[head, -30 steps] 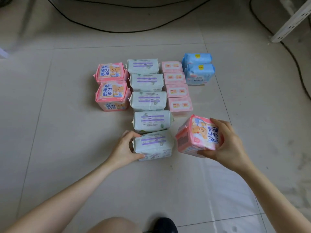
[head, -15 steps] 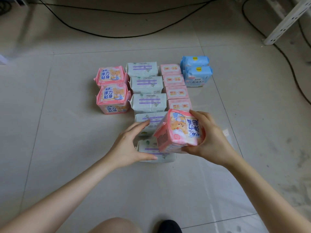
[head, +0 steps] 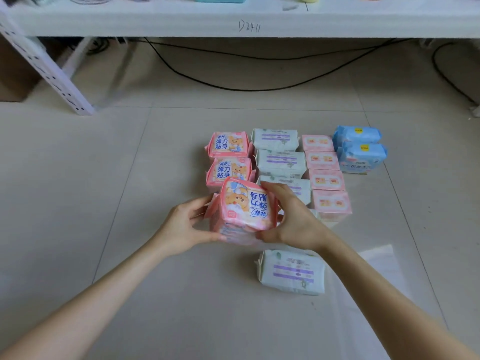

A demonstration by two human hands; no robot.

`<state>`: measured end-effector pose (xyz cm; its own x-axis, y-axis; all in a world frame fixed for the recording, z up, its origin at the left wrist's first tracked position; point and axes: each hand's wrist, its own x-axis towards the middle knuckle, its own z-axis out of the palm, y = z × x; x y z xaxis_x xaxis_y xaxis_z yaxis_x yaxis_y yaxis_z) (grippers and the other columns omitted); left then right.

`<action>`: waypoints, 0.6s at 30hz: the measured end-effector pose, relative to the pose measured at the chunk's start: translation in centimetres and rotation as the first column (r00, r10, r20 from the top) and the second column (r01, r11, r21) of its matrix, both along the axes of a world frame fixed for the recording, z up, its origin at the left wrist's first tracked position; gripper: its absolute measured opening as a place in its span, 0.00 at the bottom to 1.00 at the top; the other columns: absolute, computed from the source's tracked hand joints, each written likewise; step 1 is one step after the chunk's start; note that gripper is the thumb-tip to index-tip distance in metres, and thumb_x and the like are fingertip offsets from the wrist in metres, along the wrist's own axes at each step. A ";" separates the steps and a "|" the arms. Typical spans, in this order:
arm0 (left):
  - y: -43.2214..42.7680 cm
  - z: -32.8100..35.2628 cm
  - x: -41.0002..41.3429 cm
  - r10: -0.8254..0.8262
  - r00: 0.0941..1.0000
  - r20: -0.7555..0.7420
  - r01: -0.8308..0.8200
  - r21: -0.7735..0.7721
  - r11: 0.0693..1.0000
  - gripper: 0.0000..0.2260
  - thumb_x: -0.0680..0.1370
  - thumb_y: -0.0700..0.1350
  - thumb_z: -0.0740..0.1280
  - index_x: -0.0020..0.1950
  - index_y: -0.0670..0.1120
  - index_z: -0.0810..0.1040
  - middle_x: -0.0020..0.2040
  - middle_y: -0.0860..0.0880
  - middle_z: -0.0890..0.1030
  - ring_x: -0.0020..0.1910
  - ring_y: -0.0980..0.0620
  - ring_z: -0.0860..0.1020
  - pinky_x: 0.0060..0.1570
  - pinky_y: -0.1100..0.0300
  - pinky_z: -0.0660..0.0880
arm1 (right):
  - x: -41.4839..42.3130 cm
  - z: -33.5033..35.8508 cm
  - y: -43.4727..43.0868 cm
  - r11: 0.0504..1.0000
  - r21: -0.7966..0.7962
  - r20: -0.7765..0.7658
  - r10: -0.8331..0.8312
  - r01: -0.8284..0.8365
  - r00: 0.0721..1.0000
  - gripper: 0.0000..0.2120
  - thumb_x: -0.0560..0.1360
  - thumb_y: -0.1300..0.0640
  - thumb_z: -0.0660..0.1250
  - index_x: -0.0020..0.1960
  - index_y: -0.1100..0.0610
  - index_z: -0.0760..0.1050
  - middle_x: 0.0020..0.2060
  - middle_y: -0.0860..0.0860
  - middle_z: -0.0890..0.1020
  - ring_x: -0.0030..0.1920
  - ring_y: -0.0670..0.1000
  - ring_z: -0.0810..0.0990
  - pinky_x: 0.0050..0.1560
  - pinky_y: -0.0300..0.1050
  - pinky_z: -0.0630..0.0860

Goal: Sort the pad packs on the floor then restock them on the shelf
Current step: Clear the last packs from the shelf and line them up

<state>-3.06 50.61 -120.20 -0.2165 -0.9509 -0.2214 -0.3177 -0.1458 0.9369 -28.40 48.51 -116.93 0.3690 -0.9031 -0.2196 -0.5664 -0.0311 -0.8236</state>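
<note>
Both hands hold a pink bear-print pad pack [head: 245, 207] just above the floor, in front of two matching pink packs [head: 230, 158]. My left hand [head: 187, 226] grips its left side and my right hand [head: 291, 220] grips its right side. To the right runs a column of pale green packs [head: 279, 154], partly hidden by my right hand. One green pack [head: 292, 272] lies nearest me. Further right sit several light pink packs [head: 326, 175] and two blue packs [head: 361, 149].
A white shelf [head: 181, 22] spans the top of the view, with its perforated leg [head: 52, 74] at the left. Black cables [head: 233, 87] trail over the tiled floor under it. A brown box [head: 13, 74] stands far left.
The pink pack has moved left from the right side to the front of the pink column. My left hand left the green pack and took hold of the pink one. The view tilted up to the shelf.
</note>
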 end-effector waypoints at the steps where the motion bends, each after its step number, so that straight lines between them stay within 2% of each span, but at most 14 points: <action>1: -0.4 -0.3 0.8 0.005 1.000 0.008 -0.005 0.022 1.000 0.39 0.57 0.47 0.82 0.67 0.51 0.74 0.60 0.61 0.80 0.61 0.60 0.77 0.60 0.69 0.72 | 0.7 -0.5 -0.6 1.000 0.012 -0.001 0.010 -0.010 1.000 0.51 0.59 0.57 0.81 0.75 0.54 0.59 0.63 0.46 0.68 0.62 0.46 0.71 0.63 0.48 0.74; 3: -1.3 -0.9 2.0 0.004 1.000 0.021 -0.005 0.063 0.998 0.39 0.57 0.45 0.82 0.66 0.54 0.74 0.59 0.63 0.80 0.61 0.61 0.77 0.59 0.69 0.72 | 1.8 -1.4 -1.6 0.999 0.036 -0.004 0.018 -0.017 1.000 0.52 0.58 0.55 0.82 0.75 0.54 0.57 0.64 0.47 0.68 0.63 0.48 0.71 0.64 0.50 0.74; 5: -2.1 -1.7 2.8 -0.008 0.999 0.033 0.005 0.092 0.996 0.37 0.60 0.39 0.82 0.66 0.52 0.74 0.60 0.62 0.80 0.60 0.60 0.78 0.58 0.69 0.73 | 2.6 -2.4 -2.5 0.999 0.050 -0.016 0.015 -0.015 1.000 0.54 0.57 0.54 0.82 0.75 0.54 0.57 0.66 0.48 0.70 0.64 0.49 0.72 0.64 0.49 0.73; 10: -2.9 -4.5 3.3 -0.005 0.999 0.039 -0.001 0.138 0.990 0.36 0.62 0.31 0.80 0.67 0.45 0.73 0.60 0.53 0.81 0.58 0.59 0.79 0.56 0.69 0.74 | 3.3 -4.7 -3.9 0.999 0.035 -0.070 0.042 -0.040 0.997 0.53 0.54 0.51 0.83 0.73 0.54 0.60 0.63 0.45 0.73 0.59 0.44 0.74 0.57 0.36 0.71; 13: -2.8 -6.2 3.2 0.006 0.999 0.051 -0.014 0.152 0.988 0.36 0.63 0.31 0.80 0.68 0.45 0.73 0.59 0.52 0.82 0.57 0.59 0.80 0.57 0.68 0.74 | 3.5 -5.8 -4.0 0.997 -0.016 -0.107 0.068 -0.070 0.992 0.51 0.54 0.51 0.83 0.72 0.55 0.63 0.59 0.43 0.72 0.55 0.42 0.72 0.52 0.23 0.65; 15: -2.7 -7.2 3.1 0.008 0.998 0.062 -0.017 0.157 0.988 0.37 0.63 0.32 0.80 0.69 0.47 0.73 0.58 0.52 0.82 0.57 0.57 0.80 0.59 0.64 0.75 | 3.7 -6.6 -3.9 0.991 -0.075 -0.147 0.099 -0.110 0.984 0.49 0.56 0.52 0.82 0.72 0.55 0.64 0.59 0.44 0.69 0.57 0.43 0.71 0.53 0.19 0.62; 16: -2.7 -7.6 3.1 0.011 0.998 0.066 -0.021 0.155 0.988 0.37 0.62 0.32 0.80 0.68 0.49 0.73 0.57 0.53 0.83 0.57 0.57 0.80 0.60 0.62 0.75 | 3.9 -6.9 -3.7 0.987 -0.100 -0.176 0.111 -0.130 0.978 0.48 0.58 0.52 0.81 0.73 0.54 0.63 0.62 0.47 0.68 0.60 0.46 0.71 0.57 0.22 0.62; 18: -2.7 -8.4 2.9 0.023 0.997 0.073 -0.034 0.145 0.989 0.37 0.62 0.32 0.80 0.66 0.54 0.73 0.57 0.53 0.83 0.57 0.57 0.80 0.61 0.61 0.75 | 4.2 -7.3 -3.4 0.979 -0.141 -0.216 0.115 -0.148 0.970 0.47 0.61 0.52 0.80 0.74 0.53 0.61 0.66 0.52 0.66 0.64 0.52 0.71 0.63 0.37 0.69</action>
<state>-0.12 47.92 -128.56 -0.1686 -0.9127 -0.3722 -0.3762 -0.2894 0.8802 -24.16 45.14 -124.25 0.4482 -0.8787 -0.1644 -0.7055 -0.2348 -0.6687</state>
